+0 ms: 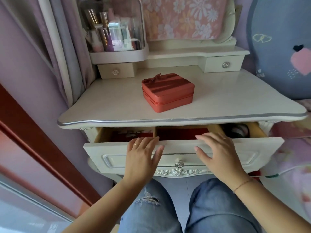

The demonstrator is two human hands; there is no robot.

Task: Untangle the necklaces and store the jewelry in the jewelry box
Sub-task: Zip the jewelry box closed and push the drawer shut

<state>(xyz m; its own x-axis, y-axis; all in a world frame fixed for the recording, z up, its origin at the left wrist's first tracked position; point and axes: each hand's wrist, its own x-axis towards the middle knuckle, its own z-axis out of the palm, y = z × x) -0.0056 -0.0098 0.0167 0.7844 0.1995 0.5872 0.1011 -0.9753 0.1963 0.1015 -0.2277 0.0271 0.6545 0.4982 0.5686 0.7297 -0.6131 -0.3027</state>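
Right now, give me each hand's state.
Left hand: open, fingers resting on the drawer front, holding nothing.
Right hand: open, resting on the same drawer front, holding nothing.

Left hand (143, 153) and right hand (218, 153) lie outstretched, palms down, fingers (146, 142) straight.

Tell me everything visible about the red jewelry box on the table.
The coral-red rectangular jewelry box looks like faux leather, with rounded corners, a zip round its side and a bow at its far left corner. It is zipped shut, lying flat and askew near the middle of the cream dressing table top. Only the table touches it.
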